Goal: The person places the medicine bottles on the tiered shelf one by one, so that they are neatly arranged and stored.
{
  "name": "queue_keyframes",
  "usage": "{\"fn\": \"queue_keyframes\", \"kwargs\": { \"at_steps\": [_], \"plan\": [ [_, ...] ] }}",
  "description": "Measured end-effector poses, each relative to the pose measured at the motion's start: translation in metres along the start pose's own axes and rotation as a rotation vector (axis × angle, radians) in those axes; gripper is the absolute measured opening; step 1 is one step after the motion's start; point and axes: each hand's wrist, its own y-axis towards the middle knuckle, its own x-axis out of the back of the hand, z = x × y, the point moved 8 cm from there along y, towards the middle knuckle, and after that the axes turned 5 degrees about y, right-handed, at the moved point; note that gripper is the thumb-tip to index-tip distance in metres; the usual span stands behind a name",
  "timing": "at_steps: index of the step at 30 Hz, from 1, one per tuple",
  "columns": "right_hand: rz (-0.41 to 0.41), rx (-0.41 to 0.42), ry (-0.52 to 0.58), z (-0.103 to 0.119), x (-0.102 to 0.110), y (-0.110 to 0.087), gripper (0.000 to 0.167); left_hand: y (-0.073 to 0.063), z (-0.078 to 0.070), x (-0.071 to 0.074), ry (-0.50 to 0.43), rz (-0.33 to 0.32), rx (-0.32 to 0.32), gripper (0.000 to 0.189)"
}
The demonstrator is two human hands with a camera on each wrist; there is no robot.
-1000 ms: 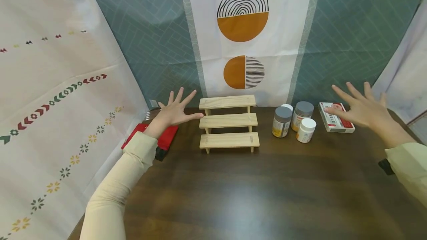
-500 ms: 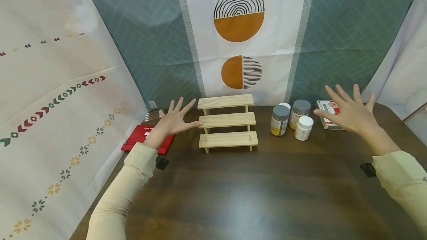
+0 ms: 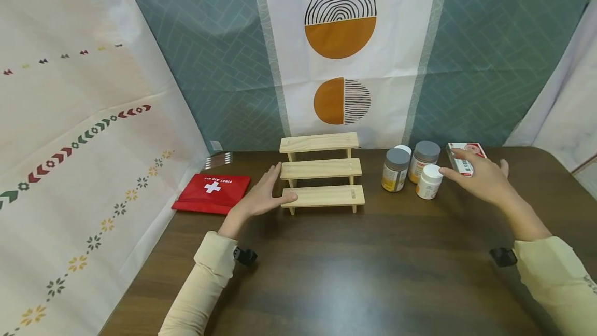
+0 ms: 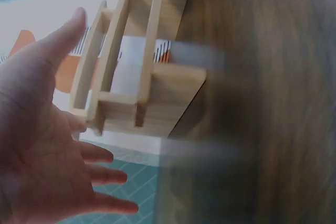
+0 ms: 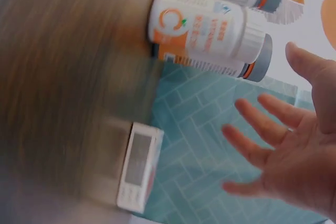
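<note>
My left hand [image 3: 261, 197] is by the left end of the three-step wooden rack [image 3: 322, 196], fingers extended and thumb apart. In the left wrist view the palm faces the rack's end [image 4: 118, 108] and holds nothing. My right hand [image 3: 485, 178] hovers near the white-capped vitamin bottle [image 3: 428, 186] and the medicine box [image 3: 462, 167], partly covering the box. Its fingers are spread with nothing between them in the right wrist view, where the vitamin bottle [image 5: 199, 24] and box [image 5: 139, 166] stand apart from it. Two grey-lidded bottles, one in front [image 3: 394, 175] and one behind [image 3: 423, 157], stand beside the vitamin bottle.
A red first aid kit pouch [image 3: 212, 193] lies left of the rack, with a strip of small light sticks [image 3: 218, 160] behind it. Another white lid [image 3: 403, 149] shows behind the grey-lidded bottles. Patterned cloths hang behind and to the left of the dark wooden table [image 3: 345, 274].
Both hands have come lower and closer to the objects. The left has moved right to the rack's end, uncovering the red pouch; the right has moved left toward the bottles.
</note>
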Motion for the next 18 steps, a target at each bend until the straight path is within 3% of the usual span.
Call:
{"fn": "queue_keyframes", "kwargs": {
  "at_steps": [6, 13, 18],
  "plan": [
    [0.045, 0.006, 0.230, -0.001, -0.014, 0.001, 0.053, 0.002, -0.003, -0.015, -0.134, -0.011, -0.092, 0.106],
    [0.112, -0.066, 0.376, -0.004, -0.038, -0.003, 0.061, 0.004, 0.000, -0.021, -0.186, -0.086, -0.110, 0.110],
    [0.134, -0.103, 0.421, -0.012, -0.045, -0.008, 0.067, 0.009, 0.001, -0.027, -0.239, -0.117, -0.150, 0.114]
  ]
}}
